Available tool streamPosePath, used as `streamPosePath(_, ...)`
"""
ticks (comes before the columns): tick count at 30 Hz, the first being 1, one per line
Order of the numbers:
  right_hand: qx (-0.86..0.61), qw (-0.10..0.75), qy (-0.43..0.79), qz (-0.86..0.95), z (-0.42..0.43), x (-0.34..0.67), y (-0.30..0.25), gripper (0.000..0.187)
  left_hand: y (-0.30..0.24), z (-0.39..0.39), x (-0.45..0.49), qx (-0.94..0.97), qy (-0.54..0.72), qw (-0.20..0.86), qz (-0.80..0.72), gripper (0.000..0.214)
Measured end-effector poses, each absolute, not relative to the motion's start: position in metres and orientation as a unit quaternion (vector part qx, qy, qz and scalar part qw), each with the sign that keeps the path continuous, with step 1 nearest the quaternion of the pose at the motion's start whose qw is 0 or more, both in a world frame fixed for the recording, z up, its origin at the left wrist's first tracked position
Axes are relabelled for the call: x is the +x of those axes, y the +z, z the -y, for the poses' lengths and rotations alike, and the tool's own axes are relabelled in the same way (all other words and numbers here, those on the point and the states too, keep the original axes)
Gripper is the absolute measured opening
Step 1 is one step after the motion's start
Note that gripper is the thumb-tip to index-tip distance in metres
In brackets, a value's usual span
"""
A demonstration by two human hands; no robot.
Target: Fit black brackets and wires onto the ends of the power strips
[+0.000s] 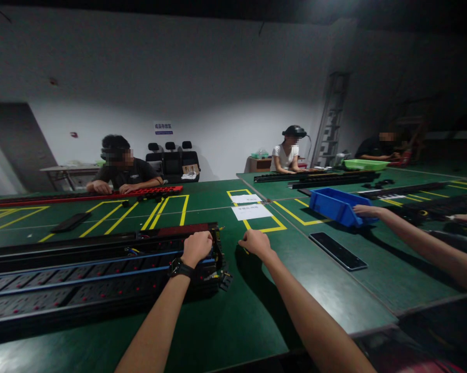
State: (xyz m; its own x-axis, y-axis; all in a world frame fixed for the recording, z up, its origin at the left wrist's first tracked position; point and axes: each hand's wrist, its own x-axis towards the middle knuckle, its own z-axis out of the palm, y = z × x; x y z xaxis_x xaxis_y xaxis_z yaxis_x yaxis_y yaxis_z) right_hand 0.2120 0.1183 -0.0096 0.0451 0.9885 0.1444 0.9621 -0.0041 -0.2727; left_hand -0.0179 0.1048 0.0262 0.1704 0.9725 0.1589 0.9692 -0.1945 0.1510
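Note:
A long black rail-like assembly (pixel 113 274) with blue strips, red dots and loose wiring lies along the left of the green table. At its right end is my left hand (pixel 196 248), a watch (pixel 177 267) on the wrist. Its fingers are curled down over the end parts, and their tips are hidden. My right hand (pixel 256 243) is just right of that end, low over the table, with fingers pinched together. Whatever it may hold is too small to make out. A small black connector-like piece (pixel 225 281) sticks out near the assembly's end.
A co-worker's hand (pixel 365 211) touches a blue bin (pixel 332 206) at right. A phone (pixel 338 250) lies before it. White papers (pixel 251 212) rest beyond my hands on the green table (pixel 280 290). Across it several people work at long rails; a green tray (pixel 365 165) stands there.

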Motion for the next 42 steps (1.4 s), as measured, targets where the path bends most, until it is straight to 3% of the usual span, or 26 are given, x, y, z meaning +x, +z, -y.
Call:
streamPosePath(2,-0.708,0.143,0.034,0.691,-0.117,0.210,-0.009,0.016,0.026,-0.105,-0.018,0.764,0.109,0.007,-0.636,0.033)
streamPosePath(10,-0.670,0.175,0.021,0.722,-0.119,0.212,-0.013,0.024,0.027,-0.104,-0.018,0.763,0.107,0.011,-0.637,0.034)
streamPosePath(13,-0.650,0.264,0.069,0.709,-0.127,0.213,-0.018,0.023,0.028,-0.104,-0.017,0.764,0.109,0.010,-0.636,0.033)
streamPosePath(17,-0.568,0.424,0.252,0.659,-0.139,0.211,-0.024,0.018,0.028,-0.103,-0.017,0.764,0.110,0.008,-0.635,0.033)
streamPosePath(20,-0.518,0.473,0.339,0.627,-0.145,0.210,-0.026,0.019,0.029,-0.102,-0.017,0.764,0.108,0.008,-0.636,0.033)
streamPosePath(28,-0.512,0.519,0.360,0.583,-0.147,0.211,-0.030,0.030,0.029,-0.102,-0.017,0.766,0.103,0.005,-0.635,0.033)
streamPosePath(35,-0.458,0.575,0.502,0.455,-0.144,0.212,-0.030,0.024,0.028,-0.102,-0.017,0.763,0.103,0.005,-0.638,0.033)
streamPosePath(42,-0.459,0.535,0.529,0.473,-0.142,0.209,-0.032,0.017,0.026,-0.103,-0.017,0.765,0.113,0.006,-0.634,0.033)
